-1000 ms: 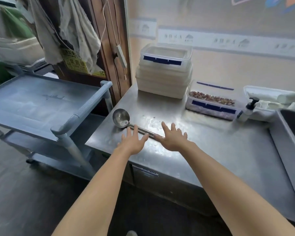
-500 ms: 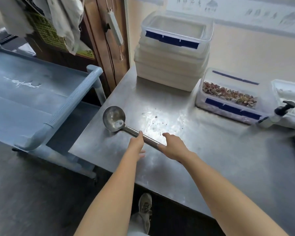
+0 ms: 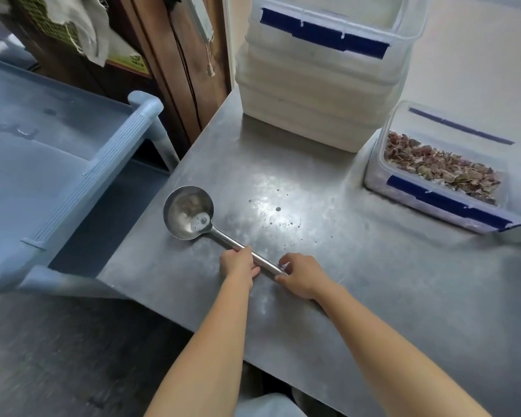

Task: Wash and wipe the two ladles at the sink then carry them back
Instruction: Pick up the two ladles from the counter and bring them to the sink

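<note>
Head view, nearest first: your left grip (image 3: 238,263) curls over the middle of the handle and your right grip (image 3: 301,275) pinches the handle's end, so both are closed on the ladle (image 3: 220,234). It lies flat on the steel bench (image 3: 373,311), bowl up and pointing to 10 o'clock, near the bench edge, with a little foamy liquid pooled inside. Only this one ladle shows. It looks stiff, light and smooth, and is probably slippery where wet, so grasp the bare shaft and lift level. A blue cart (image 3: 57,176) stands at 9 o'clock. Farther back are stacked tubs (image 3: 313,85) at 12 and a tub of dried bits (image 3: 439,170) at 2.
</note>
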`<state>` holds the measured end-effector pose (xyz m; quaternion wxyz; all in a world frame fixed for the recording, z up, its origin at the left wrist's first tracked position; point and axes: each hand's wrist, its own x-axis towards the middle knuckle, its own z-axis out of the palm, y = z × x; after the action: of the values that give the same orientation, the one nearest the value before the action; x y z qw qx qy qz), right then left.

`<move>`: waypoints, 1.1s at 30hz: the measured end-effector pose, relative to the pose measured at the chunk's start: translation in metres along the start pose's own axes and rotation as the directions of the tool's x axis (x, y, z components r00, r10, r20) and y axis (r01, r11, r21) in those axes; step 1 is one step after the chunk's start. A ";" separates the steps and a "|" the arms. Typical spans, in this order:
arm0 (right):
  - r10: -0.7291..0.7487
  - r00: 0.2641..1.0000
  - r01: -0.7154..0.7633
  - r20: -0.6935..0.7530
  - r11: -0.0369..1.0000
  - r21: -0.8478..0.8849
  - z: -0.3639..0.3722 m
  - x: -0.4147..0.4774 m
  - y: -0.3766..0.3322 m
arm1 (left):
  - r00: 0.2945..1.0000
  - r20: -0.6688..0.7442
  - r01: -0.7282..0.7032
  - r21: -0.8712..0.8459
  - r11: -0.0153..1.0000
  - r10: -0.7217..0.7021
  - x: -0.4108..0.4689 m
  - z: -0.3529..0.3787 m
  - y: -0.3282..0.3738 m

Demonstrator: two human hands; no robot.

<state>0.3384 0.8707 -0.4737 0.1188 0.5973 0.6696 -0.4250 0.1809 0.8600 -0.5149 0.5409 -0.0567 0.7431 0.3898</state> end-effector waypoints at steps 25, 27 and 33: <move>-0.383 0.722 0.138 0.576 0.896 0.421 -0.070 -0.043 -0.054 | 0.992 0.081 -0.086 -0.169 0.982 0.101 -0.076 -0.051 0.028; -0.403 0.678 0.149 0.615 0.894 0.422 -0.067 -0.052 -0.067 | 0.993 0.066 -0.081 -0.212 0.974 0.097 -0.086 -0.070 0.025; -0.405 0.564 0.212 0.719 0.913 0.348 -0.040 -0.078 -0.122 | 0.987 -0.068 -0.161 -0.344 0.925 0.146 -0.123 -0.141 0.011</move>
<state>0.2625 0.8534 -0.3448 0.2522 0.2359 0.5936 -0.7269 0.1187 0.7354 -0.3891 0.4746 -0.1012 0.6755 0.5551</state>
